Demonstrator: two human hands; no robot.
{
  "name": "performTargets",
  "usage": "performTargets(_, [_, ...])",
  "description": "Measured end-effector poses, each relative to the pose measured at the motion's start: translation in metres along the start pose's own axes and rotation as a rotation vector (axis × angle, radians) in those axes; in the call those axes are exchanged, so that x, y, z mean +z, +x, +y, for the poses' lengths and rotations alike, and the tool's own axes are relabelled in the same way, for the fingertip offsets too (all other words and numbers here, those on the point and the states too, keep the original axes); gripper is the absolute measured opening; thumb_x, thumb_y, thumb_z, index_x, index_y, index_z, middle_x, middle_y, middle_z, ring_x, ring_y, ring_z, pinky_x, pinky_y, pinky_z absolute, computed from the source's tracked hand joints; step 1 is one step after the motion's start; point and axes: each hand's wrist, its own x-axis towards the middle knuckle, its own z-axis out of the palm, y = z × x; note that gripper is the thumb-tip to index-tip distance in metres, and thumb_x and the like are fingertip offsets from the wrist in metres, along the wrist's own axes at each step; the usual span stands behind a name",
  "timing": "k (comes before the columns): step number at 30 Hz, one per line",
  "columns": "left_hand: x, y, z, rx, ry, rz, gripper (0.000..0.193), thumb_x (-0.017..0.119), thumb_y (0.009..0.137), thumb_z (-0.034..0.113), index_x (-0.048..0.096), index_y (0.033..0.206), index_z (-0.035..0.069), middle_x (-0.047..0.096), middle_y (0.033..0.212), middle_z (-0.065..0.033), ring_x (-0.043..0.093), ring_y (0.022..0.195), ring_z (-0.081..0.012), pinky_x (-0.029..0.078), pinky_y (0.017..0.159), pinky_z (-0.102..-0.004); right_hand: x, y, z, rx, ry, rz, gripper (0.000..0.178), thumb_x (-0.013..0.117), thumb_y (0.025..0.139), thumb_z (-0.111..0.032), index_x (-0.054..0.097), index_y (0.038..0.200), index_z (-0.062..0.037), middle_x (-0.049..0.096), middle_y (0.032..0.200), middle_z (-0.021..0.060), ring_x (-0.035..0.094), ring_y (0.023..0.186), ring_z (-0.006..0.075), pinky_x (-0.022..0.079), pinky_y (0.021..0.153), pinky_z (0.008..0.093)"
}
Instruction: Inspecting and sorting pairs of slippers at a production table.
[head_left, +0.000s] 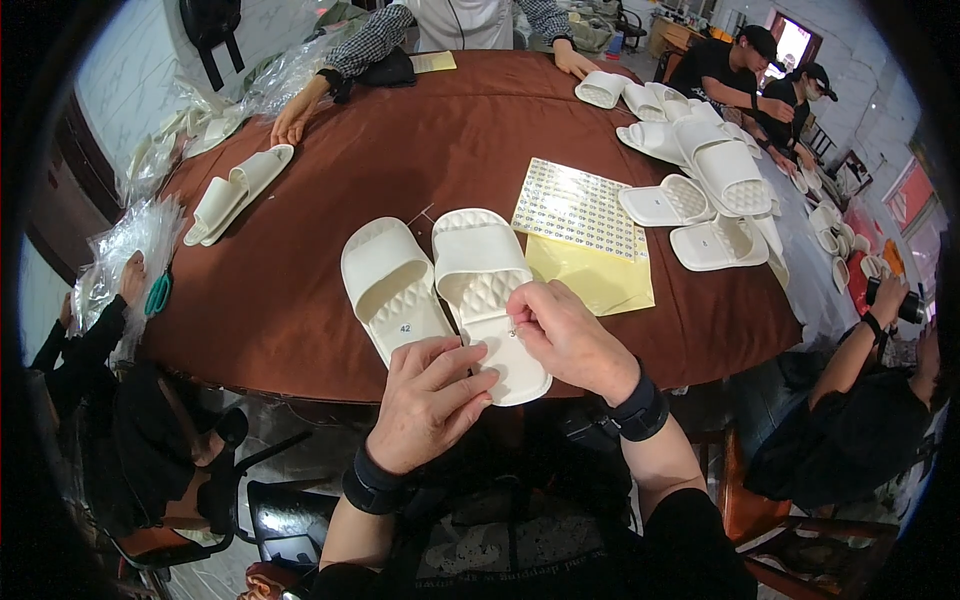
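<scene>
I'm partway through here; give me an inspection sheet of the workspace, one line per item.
Surface: table covered with brown cloth.
Job's things: first cream slipper, small printed mark on its insole; second cream slipper beside it, under the hands; printed label sheet partly over a yellow sheet.
Clutter: slipper pile at right; green-handled scissors and clear plastic bags at left.
Hands: left hand at the second slipper's near end; right hand has thumb and forefinger together at its insole; whether they pinch anything is unclear.
Cables: thin dark cord against the far co-worker's white top.
Surroundings: co-workers around the table; wooden chair at lower right.
</scene>
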Motion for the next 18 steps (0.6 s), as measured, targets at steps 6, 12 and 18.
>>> performTargets(6, [0.000,0.000,0.000,-0.017,-0.018,-0.010,0.026,0.075,0.079,0.014,0.075,0.105,0.015,0.066,0.122,-0.0036,0.056,0.114,-0.0289,0.041,0.098,-0.0430,-0.008,-0.007,-0.004,0.092,0.164,0.011,0.017,0.056,0.086,0.003,0.055,0.102,-0.0032,0.057,0.092,0.0136,0.056,0.084,0.0303,0.048,0.079,0.0360])
performTargets(12, [-0.001,0.000,0.000,-0.004,0.004,-0.009,0.028,0.076,0.078,0.015,0.074,0.105,0.014,0.065,0.122,-0.0033,0.056,0.113,-0.0280,0.041,0.096,-0.0419,-0.003,-0.017,-0.018,-0.103,0.031,0.129,0.024,0.052,0.080,0.010,0.059,0.098,-0.0037,0.059,0.091,0.0129,0.057,0.089,0.0318,0.048,0.083,0.0376])
performTargets(18, [0.000,0.001,-0.001,0.008,0.006,0.001,0.029,0.078,0.077,0.015,0.074,0.106,0.014,0.065,0.122,-0.0024,0.056,0.112,-0.0269,0.041,0.096,-0.0409,0.001,-0.020,-0.015,-0.117,-0.067,0.091,0.029,0.052,0.076,0.013,0.062,0.097,-0.0046,0.062,0.091,0.0101,0.057,0.090,0.0308,0.048,0.083,0.0379])
